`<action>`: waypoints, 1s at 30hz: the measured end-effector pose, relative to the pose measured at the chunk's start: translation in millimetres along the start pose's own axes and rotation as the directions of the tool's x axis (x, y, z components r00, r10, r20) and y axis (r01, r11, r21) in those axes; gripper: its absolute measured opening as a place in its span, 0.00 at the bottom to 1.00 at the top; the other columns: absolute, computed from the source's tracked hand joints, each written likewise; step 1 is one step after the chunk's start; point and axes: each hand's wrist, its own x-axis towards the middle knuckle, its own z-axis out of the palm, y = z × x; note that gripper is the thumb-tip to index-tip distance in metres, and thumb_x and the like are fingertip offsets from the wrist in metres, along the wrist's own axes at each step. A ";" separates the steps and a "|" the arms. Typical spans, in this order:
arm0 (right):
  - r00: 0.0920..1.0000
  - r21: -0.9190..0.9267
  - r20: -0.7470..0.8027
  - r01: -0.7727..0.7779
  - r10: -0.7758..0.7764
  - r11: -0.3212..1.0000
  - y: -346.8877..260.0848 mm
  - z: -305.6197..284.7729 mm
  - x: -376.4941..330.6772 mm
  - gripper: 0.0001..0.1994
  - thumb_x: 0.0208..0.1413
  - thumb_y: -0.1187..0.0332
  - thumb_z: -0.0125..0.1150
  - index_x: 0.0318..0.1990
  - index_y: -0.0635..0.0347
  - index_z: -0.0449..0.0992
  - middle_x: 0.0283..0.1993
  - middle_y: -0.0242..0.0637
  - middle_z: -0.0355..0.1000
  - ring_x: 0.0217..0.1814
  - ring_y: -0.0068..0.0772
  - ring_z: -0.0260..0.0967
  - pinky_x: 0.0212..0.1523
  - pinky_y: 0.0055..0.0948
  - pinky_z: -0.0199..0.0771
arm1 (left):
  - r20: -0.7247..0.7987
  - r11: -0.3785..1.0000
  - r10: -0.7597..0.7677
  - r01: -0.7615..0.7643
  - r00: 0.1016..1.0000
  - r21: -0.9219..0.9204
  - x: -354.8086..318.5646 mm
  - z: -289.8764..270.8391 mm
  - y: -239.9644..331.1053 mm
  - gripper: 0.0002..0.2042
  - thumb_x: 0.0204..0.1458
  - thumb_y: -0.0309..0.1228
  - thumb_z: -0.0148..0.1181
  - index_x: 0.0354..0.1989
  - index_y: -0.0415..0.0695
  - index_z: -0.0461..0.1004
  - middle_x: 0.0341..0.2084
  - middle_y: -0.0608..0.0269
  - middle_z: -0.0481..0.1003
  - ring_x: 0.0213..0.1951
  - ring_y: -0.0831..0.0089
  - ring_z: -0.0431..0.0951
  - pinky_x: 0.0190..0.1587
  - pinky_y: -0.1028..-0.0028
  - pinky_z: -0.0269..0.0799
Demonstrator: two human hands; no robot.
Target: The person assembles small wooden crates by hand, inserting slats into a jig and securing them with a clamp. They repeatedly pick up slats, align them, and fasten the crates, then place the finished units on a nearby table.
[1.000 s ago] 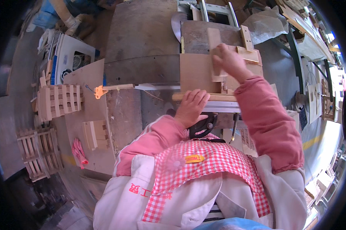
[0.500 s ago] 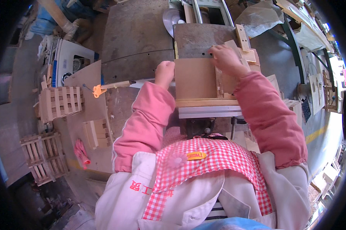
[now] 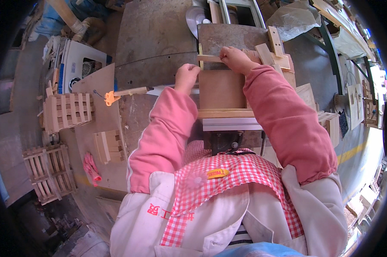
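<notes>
From where I stand, on the left of the picture, an orange plastic piece [image 3: 112, 98] sits by the end of a wooden stick [image 3: 132, 91]. Next, just left of the middle, comes the left hand [image 3: 186, 79]. Its fingers look curled in, but I can't tell if they are pressed together or pinching something small.

The thin wooden strip [image 3: 209, 58] is in the upper middle of the picture. It lies up and to the right of the left hand, and its long way runs side to side. Its left end is near the left fingertips, with a little gap. Below it is a flat brown board [image 3: 221, 91]. The right hand [image 3: 236, 59] is the nearer one: it pinches the strip at the right end. Past it, in the upper right, are a small wood block [image 3: 264, 54] and a block with two holes [image 3: 275, 41].

Half a second ago, the right hand was farther right, and no strip lay crosswise between the hands. Now that hand has come left, with the strip reaching toward the left hand. The left hand is in almost the same place.
</notes>
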 end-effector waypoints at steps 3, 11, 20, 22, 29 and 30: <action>0.998 0.057 -0.056 -0.013 0.017 0.998 5.3 8.5 0.2 0.08 0.57 0.69 0.54 0.41 0.60 0.74 0.42 0.51 0.74 0.46 0.56 0.71 0.49 0.43 0.70 | 0.030 0.926 0.181 -0.181 0.983 0.331 -0.9 1.8 0.4 0.10 0.50 0.32 0.60 0.37 0.40 0.77 0.36 0.58 0.77 0.38 0.66 0.77 0.42 0.66 0.72; 0.968 -0.031 -0.153 0.198 -0.201 0.980 -11.7 17.9 -41.9 0.08 0.59 0.68 0.50 0.42 0.58 0.74 0.45 0.48 0.74 0.50 0.55 0.69 0.51 0.45 0.69 | 0.032 0.617 0.535 -0.416 0.844 0.668 -4.7 5.0 1.2 0.07 0.44 0.31 0.65 0.31 0.46 0.75 0.33 0.61 0.74 0.40 0.59 0.75 0.42 0.61 0.70; 0.959 -0.037 -0.217 0.179 -0.183 0.983 -10.6 25.8 -37.5 0.08 0.58 0.69 0.50 0.42 0.57 0.73 0.42 0.46 0.73 0.49 0.53 0.69 0.51 0.45 0.68 | 0.194 0.375 0.606 -0.492 0.771 0.786 -32.1 17.7 2.6 0.11 0.41 0.34 0.70 0.33 0.49 0.76 0.35 0.64 0.73 0.44 0.61 0.72 0.46 0.60 0.65; 0.963 -0.034 -0.204 0.172 -0.175 0.985 -11.0 26.4 -41.0 0.08 0.58 0.69 0.51 0.42 0.57 0.73 0.42 0.46 0.73 0.48 0.53 0.69 0.50 0.45 0.68 | 0.211 0.362 0.577 -0.479 0.789 0.800 -30.4 17.4 6.1 0.11 0.41 0.34 0.70 0.32 0.49 0.76 0.35 0.64 0.73 0.44 0.61 0.72 0.46 0.61 0.65; 0.938 -0.072 -0.169 0.294 -0.302 0.953 -15.4 26.2 -60.6 0.09 0.57 0.67 0.55 0.44 0.57 0.73 0.43 0.45 0.73 0.48 0.52 0.69 0.51 0.43 0.69 | 0.191 0.331 0.654 -0.503 0.732 0.798 -38.8 17.4 6.8 0.11 0.41 0.34 0.70 0.32 0.50 0.76 0.34 0.65 0.72 0.44 0.62 0.72 0.46 0.61 0.66; 0.944 -0.069 -0.169 0.276 -0.283 0.959 -15.8 26.8 -59.7 0.10 0.57 0.66 0.55 0.44 0.57 0.73 0.43 0.45 0.72 0.48 0.52 0.68 0.51 0.43 0.68 | 0.211 0.313 0.670 -0.527 0.712 0.790 -42.7 18.5 4.7 0.11 0.41 0.34 0.70 0.32 0.51 0.76 0.34 0.65 0.72 0.44 0.62 0.72 0.46 0.61 0.66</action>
